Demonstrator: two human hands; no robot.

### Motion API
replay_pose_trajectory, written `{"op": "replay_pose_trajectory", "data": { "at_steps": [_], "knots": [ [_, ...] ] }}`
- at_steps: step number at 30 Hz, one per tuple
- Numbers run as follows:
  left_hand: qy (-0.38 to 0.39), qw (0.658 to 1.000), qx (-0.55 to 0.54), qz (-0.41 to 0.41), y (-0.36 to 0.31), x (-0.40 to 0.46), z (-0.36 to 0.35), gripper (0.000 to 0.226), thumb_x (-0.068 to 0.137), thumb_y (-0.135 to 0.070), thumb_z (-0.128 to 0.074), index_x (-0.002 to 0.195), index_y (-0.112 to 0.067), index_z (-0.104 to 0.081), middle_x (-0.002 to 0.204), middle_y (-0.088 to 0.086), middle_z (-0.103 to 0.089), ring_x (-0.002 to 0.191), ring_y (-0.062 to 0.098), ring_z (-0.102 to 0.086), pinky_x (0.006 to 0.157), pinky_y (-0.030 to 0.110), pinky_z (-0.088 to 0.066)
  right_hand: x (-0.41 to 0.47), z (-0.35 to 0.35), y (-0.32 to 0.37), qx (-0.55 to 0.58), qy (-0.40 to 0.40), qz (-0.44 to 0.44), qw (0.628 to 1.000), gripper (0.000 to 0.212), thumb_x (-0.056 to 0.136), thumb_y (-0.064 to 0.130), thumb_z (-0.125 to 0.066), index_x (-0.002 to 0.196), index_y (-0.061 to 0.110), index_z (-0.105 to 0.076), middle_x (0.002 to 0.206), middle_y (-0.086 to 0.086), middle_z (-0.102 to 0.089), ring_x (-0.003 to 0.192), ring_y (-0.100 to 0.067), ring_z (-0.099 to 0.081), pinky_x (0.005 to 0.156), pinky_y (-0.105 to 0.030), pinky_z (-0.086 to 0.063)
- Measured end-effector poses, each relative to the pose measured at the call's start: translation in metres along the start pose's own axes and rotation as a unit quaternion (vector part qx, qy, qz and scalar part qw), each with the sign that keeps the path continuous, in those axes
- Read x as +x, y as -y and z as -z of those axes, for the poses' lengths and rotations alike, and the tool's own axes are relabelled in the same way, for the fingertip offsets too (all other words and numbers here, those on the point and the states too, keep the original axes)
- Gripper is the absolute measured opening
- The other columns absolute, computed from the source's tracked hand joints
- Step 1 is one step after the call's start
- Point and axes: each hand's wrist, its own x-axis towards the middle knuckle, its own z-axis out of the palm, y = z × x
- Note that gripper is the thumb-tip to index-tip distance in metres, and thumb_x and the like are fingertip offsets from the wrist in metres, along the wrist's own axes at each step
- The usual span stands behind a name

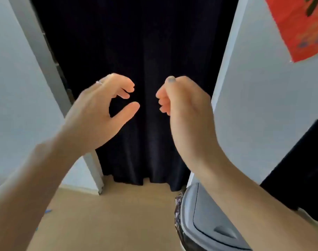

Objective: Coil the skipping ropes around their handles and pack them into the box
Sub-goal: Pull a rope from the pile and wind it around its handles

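Hands raised, left hand (100, 113) fingers curled, right hand (183, 113) fisted, dark curtain (145, 51) behind

Open gap ahead, backed by dark curtain (145, 51); white walls (18, 87) flank both sides; grey bin (208, 223) lower right.

No ropes, handles or box in view; can't tell where.

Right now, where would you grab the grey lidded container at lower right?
Probably the dark recessed notch in the grey lid, reached from above with fingertips hooked in: it is the only dip in an otherwise smooth, gently domed top.
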Motion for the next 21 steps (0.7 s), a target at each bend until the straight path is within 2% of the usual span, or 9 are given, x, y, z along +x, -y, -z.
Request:
{"op": "replay_pose_trajectory", "data": {
  "at_steps": [2, 5, 9, 12, 15, 18, 21],
  "knots": [
    [0.048, 0.996, 0.034, 0.073, 0.028, -0.034, -0.018, 0.034, 0.094, -0.038, -0.055, 0.124, -0.021, -0.054, 0.117, -0.010, -0.059, 0.107, 0.004, -0.057, 0.092, 0.038, -0.051, -0.002, -0.026, -0.027, -0.068, 0.090, -0.055, 0.992, 0.037, 0.103, 0.032, -0.043, 0.092, 0.002, -0.062, 0.086, -0.015, -0.066, 0.076, -0.024, -0.057, 0.059, -0.029, -0.044],
    [0.145, 0.970, 0.087, 0.176, 0.073, -0.113, -0.040, 0.038, 0.097, -0.041, -0.052, 0.128, -0.020, -0.050, 0.127, -0.003, -0.058, 0.107, 0.016, -0.058, 0.092, 0.036, -0.047, -0.026, -0.070, -0.087, -0.167, 0.212, -0.134, 0.953, 0.033, 0.102, 0.041, -0.039, 0.091, 0.017, -0.059, 0.073, 0.004, -0.061, 0.060, -0.010, -0.053, 0.055, -0.028, -0.044],
    [0.207, 0.933, 0.127, 0.266, 0.107, -0.213, -0.038, 0.040, 0.098, -0.042, -0.050, 0.132, -0.021, -0.049, 0.128, 0.000, -0.059, 0.112, 0.026, -0.059, 0.097, 0.042, -0.045, -0.075, -0.131, -0.151, -0.211, 0.319, -0.155, 0.911, 0.032, 0.103, 0.041, -0.038, 0.104, 0.019, -0.060, 0.073, 0.006, -0.061, 0.064, -0.012, -0.057, 0.067, -0.039, -0.054],
    [0.244, 0.896, 0.137, 0.344, 0.124, -0.280, -0.032, 0.038, 0.098, -0.039, -0.049, 0.131, -0.021, -0.049, 0.128, 0.002, -0.059, 0.116, 0.032, -0.055, 0.097, 0.043, -0.044, -0.115, -0.181, -0.183, -0.255, 0.392, -0.167, 0.868, 0.034, 0.102, 0.043, -0.036, 0.107, 0.019, -0.060, 0.088, 0.003, -0.065, 0.078, -0.019, -0.063, 0.073, -0.041, -0.055],
    [0.281, 0.856, 0.140, 0.411, 0.137, -0.346, -0.026, 0.042, 0.099, -0.041, -0.046, 0.136, -0.022, -0.047, 0.134, 0.002, -0.056, 0.118, 0.030, -0.055, 0.099, 0.041, -0.042, -0.157, -0.229, -0.207, -0.305, 0.464, -0.170, 0.814, 0.036, 0.101, 0.043, -0.033, 0.105, 0.019, -0.059, 0.101, 0.001, -0.064, 0.091, -0.023, -0.062, 0.080, -0.041, -0.052],
    [0.326, 0.808, 0.130, 0.474, 0.150, -0.404, -0.014, 0.044, 0.100, -0.045, -0.042, 0.140, -0.026, -0.043, 0.140, 0.000, -0.052, 0.122, 0.026, -0.052, 0.102, 0.039, -0.039, -0.201, -0.272, -0.220, -0.331, 0.528, -0.173, 0.763, 0.040, 0.101, 0.044, -0.031, 0.119, 0.019, -0.058, 0.117, -0.001, -0.060, 0.102, -0.024, -0.059, 0.090, -0.044, -0.050],
    [0.347, 0.768, 0.119, 0.525, 0.168, -0.450, 0.009, 0.045, 0.100, -0.045, -0.040, 0.140, -0.026, -0.042, 0.141, -0.001, -0.050, 0.120, 0.025, -0.053, 0.101, 0.038, -0.038, -0.238, -0.315, -0.225, -0.347, 0.585, -0.176, 0.712, 0.044, 0.101, 0.044, -0.032, 0.129, 0.018, -0.053, 0.127, -0.003, -0.056, 0.107, -0.027, -0.057, 0.094, -0.045, -0.050]
  ]
}}
